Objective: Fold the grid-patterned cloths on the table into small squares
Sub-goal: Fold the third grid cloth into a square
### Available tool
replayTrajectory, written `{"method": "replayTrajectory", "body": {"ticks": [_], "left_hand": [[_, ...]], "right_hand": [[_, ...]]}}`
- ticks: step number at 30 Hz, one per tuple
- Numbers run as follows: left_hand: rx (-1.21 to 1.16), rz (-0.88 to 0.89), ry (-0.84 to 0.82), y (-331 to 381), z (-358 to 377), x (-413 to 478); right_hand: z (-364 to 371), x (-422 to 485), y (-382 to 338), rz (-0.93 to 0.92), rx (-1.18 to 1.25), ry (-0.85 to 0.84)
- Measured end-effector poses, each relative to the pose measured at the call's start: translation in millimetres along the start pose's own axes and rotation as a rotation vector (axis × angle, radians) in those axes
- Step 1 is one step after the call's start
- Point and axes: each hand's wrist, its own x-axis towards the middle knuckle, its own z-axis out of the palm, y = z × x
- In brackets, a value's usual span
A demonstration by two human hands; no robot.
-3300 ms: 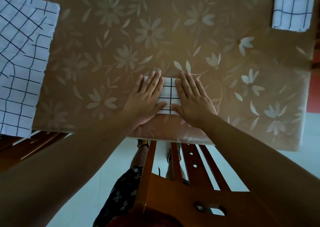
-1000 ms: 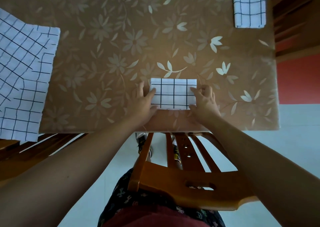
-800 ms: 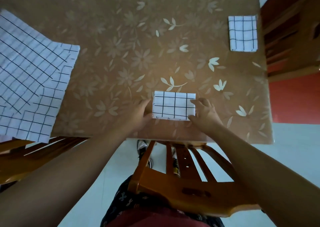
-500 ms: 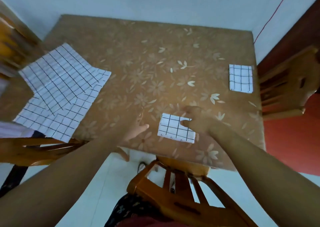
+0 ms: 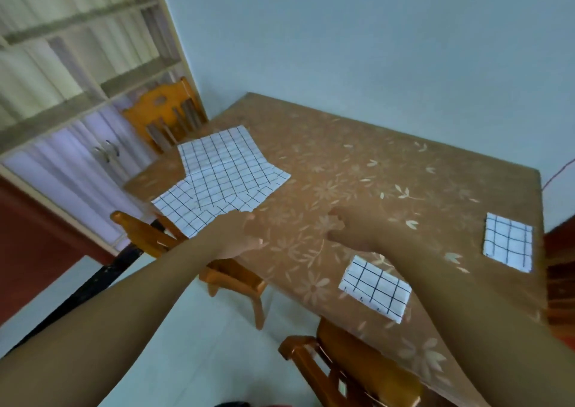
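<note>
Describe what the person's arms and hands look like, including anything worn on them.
The left forearm and right forearm are bare as far as the frame shows: no sleeve, watch or bracelet. The left hand and right hand wear no gloves; motion blur hides finer details such as rings.

Left hand (image 5: 238,235) and right hand (image 5: 353,232) hang empty over table (image 5: 373,164).

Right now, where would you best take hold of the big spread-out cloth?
Probably at its near corner, pinched from the near edge of the table. The spread-out cloth lies flat, so only its edges and corners can be lifted, and the left hand is closest.
</note>
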Motion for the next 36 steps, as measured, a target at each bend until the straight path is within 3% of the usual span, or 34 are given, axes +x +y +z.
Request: {"method": "replayTrajectory", "body": {"ticks": [10, 22, 28, 36], "left_hand": [[-0.02, -0.081, 0.103, -139, -56, -65], [-0.058, -0.177, 0.18, -359, -106, -162], [-0.135, -0.2, 0.207, -415, -123, -168], [-0.136, -0.162, 0.183, -440, -129, -104]], "right_hand": [[24, 25, -163, -0.132, -0.102, 0.032], [123, 57, -402, -0.268, -0.123, -0.061], [139, 73, -450, -0.28, -0.141, -0.084], [138, 128, -472, -0.263, -0.119, -0.117]]}}
